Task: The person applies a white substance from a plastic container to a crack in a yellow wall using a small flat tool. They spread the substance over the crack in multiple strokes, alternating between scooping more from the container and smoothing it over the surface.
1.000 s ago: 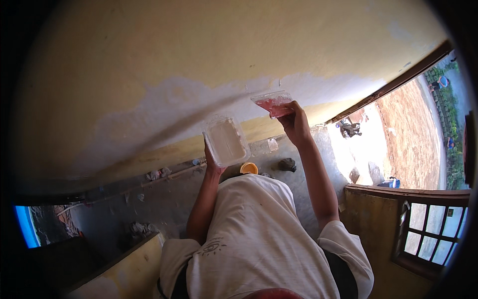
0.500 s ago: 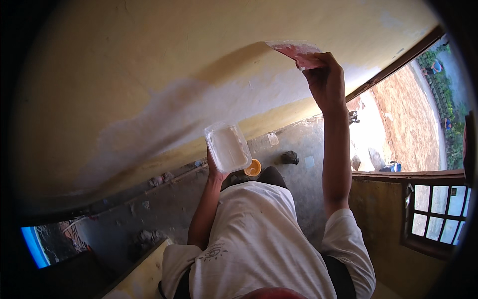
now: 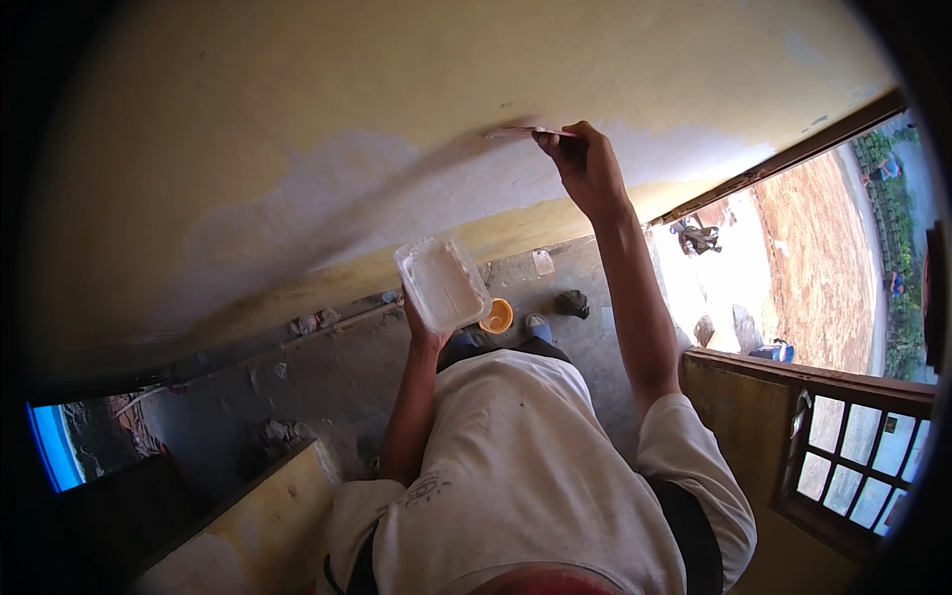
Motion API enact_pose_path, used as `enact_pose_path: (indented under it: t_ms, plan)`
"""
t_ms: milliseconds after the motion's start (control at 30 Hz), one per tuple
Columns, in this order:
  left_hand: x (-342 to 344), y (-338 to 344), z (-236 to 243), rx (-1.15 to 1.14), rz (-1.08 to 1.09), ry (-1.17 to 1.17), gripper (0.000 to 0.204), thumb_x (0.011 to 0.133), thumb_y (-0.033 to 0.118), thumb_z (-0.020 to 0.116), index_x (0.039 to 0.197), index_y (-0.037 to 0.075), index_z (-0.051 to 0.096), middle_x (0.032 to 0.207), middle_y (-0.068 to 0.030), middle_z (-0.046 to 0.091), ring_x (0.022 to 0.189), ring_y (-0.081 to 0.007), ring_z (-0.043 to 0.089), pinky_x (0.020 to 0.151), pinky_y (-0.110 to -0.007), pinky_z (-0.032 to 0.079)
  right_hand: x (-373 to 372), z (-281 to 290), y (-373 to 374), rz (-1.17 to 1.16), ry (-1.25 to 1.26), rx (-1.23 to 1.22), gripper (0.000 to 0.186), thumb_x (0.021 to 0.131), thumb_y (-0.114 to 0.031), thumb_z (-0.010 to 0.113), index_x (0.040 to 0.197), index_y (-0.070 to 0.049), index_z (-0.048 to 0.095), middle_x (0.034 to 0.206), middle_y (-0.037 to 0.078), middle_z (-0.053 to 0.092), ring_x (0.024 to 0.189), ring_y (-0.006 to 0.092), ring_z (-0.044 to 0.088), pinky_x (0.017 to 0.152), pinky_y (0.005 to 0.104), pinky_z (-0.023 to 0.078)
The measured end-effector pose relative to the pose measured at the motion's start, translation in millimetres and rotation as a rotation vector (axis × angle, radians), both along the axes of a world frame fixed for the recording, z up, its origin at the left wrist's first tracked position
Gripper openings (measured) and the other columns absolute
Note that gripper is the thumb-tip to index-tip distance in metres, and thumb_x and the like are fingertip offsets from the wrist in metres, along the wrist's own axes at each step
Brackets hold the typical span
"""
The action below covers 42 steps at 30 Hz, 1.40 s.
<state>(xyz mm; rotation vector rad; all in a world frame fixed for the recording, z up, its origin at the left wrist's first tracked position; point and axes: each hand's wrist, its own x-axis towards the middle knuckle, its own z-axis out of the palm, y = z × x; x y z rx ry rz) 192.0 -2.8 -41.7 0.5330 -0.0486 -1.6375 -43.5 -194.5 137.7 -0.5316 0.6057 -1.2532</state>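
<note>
L hand (image 3: 424, 329) grips a clear tub (image 3: 415, 286) w/ pale paste, held out to the left, open side up. R hand (image 3: 587, 169), farther & to the right, pinches a thin scraper (image 3: 516, 130) up nr the wall (image 3: 297, 109); can't tell if touching. Orange bucket (image 3: 509, 317) on floor (image 3: 575, 342), just right of tub in view.

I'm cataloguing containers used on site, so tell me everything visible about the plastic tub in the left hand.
The tub is a rectangular, open-topped container with rounded corners, and it looks like thin, see-through plastic. Its rim and walls are smeared whitish, and a pale, pasty material coats the inside; how deep it lies is unclear. It is held aloft in front of the body, tilted so its opening faces the camera. The left hand grips its left side and lower end; nothing else visibly touches it.
</note>
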Motion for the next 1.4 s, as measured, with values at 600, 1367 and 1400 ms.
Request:
enact_pose_path:
  t_ms: [600,1367,1400]
  plan:
    - [-49.9,19.2,-7.8,-0.050,0.079,0.055,0.059,0.101,0.050,0.038,0.143,0.010,0.046,0.134,-0.0139,0.058,0.119,-0.0347,0.059,0.100,-0.054,0.049,-0.5,-58.9,18.6,0.081,-0.025,0.148,0.025,0.100,-0.012,0.044,0.098,0.009,0.059,0.098,0.017,0.067,0.097,0.0224,0.065,0.094,0.0303,0.055]
    - [-62.1,-2.5,9.3,-0.049,0.087,-0.050,0.065,0.100,0.057,0.036,0.142,0.009,0.047,0.128,-0.0143,0.061,0.114,-0.0313,0.062,0.097,-0.051,0.052,-29.7,-16.8,6.2,0.097,0.112,-0.042,0.034,0.099,-0.013,0.039,0.106,0.013,0.059,0.107,0.022,0.066,0.100,0.0256,0.064,0.097,0.0361,0.051]
    - [-62.3,-6.4,10.5,-0.017,0.089,-0.071,0.064,0.100,0.057,0.036,0.142,0.010,0.047,0.128,-0.0135,0.061,0.113,-0.0307,0.062,0.097,-0.050,0.052,-31.5,12.0,6.3,0.091,0.065,-0.059,0.029,0.099,-0.012,0.042,0.103,0.011,0.060,0.103,0.020,0.067,0.097,0.0247,0.065,0.095,0.0341,0.052]
